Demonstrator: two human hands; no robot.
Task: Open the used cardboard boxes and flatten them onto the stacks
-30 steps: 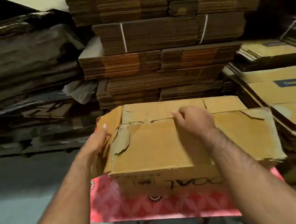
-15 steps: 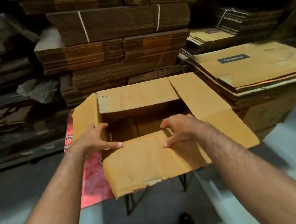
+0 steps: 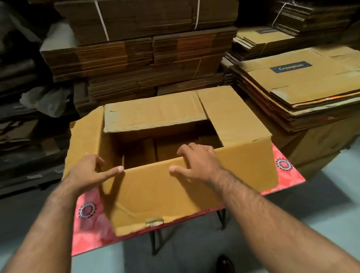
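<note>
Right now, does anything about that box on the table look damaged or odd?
Yes. The box has a small torn patch with ragged tape on the bottom edge of its near flap, and the far flap's edge is chipped. Otherwise it only looks worn.

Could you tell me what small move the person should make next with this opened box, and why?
Probably reach into the cardboard box and push its bottom flaps open. All four top flaps are already folded out, and both the left hand and right hand rest on the near flap, yet the box stands upright on the pink table with its bottom shut, so it cannot collapse flat.
</note>
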